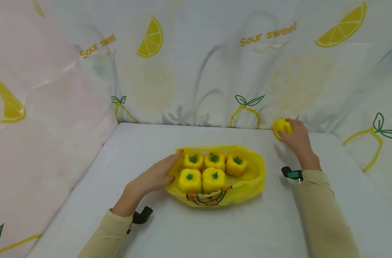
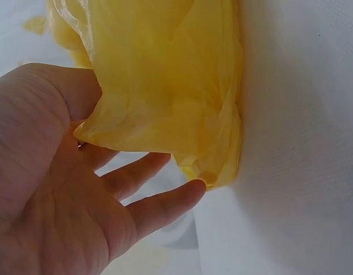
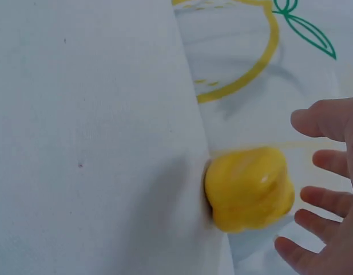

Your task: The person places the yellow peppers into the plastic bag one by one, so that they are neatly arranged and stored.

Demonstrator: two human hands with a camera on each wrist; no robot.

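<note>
A yellow plastic bag (image 1: 247, 193) lies with its mouth up, holding several yellow bell peppers (image 1: 213, 181) with green stems. At its left end my left hand (image 1: 155, 175) holds the bag's rim, with the thumb and some fingertips hidden behind the plastic (image 2: 159, 103). My right hand (image 1: 297, 139) is at the table's far edge, beside another yellow bell pepper (image 1: 280, 128). In the right wrist view this pepper (image 3: 249, 189) sits against the edge, and the right hand's fingers (image 3: 326, 197) are spread, with a small gap to it.
White cloth covers the table (image 1: 144, 139). Right behind its far edge rises a curtain (image 1: 196, 71) printed with lemons, and more printed cloth (image 1: 37, 100) hangs at the left. A wrist camera (image 1: 142, 215) sticks out from the left cuff, another camera (image 1: 292, 174) from the right.
</note>
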